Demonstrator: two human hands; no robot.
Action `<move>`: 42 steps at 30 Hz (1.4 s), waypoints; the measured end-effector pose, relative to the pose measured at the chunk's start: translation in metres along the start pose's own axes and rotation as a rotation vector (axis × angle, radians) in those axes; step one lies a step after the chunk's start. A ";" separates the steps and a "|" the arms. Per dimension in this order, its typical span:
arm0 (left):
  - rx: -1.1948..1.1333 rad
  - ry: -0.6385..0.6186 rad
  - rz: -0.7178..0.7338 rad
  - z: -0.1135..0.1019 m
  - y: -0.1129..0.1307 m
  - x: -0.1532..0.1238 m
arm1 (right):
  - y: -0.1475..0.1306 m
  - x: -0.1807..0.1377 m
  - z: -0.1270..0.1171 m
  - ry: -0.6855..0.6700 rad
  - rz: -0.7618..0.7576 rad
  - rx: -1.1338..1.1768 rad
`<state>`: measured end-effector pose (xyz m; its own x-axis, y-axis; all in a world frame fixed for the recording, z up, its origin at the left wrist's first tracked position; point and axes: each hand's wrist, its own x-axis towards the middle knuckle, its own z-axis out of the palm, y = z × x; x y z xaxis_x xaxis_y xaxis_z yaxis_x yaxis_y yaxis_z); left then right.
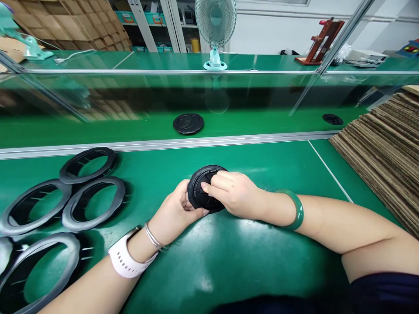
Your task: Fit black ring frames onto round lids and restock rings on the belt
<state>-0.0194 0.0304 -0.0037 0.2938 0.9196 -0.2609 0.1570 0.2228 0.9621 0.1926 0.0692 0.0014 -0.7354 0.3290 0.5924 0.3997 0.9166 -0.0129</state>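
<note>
A round black plastic disc (200,186) is held just above the green bench top (229,257) in the middle of the view. My left hand (175,213) grips its lower left edge, with a pale watch and thin bangles on that wrist. My right hand (234,194) lies over the disc's right side, fingertips pressing on its face; a green bangle sits on that wrist. Much of the disc is hidden under my fingers.
Several black rings (93,203) lie overlapping at the left. A black disc (188,123) and a smaller one (332,118) rest on the conveyor belt behind a metal rail (163,144). Stacked cardboard sheets (382,148) fill the right. A small fan (215,26) stands behind.
</note>
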 end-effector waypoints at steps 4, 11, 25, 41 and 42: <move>0.024 -0.001 -0.006 -0.001 -0.001 0.000 | 0.000 -0.001 0.001 -0.004 -0.002 -0.013; -0.031 -0.032 0.013 0.000 -0.001 0.002 | 0.001 -0.005 0.000 0.015 -0.019 -0.041; 0.096 -0.032 0.040 0.001 -0.002 0.000 | 0.007 -0.006 -0.007 -0.035 0.020 0.066; 0.183 -0.018 0.102 0.003 0.004 -0.003 | -0.014 -0.002 -0.019 -0.248 0.066 -0.061; 0.172 -0.024 0.104 0.002 0.005 -0.003 | -0.013 -0.003 -0.018 -0.233 0.058 -0.058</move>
<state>-0.0171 0.0278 0.0015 0.3391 0.9262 -0.1646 0.2826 0.0666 0.9569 0.1995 0.0526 0.0145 -0.8142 0.4301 0.3899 0.4704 0.8824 0.0091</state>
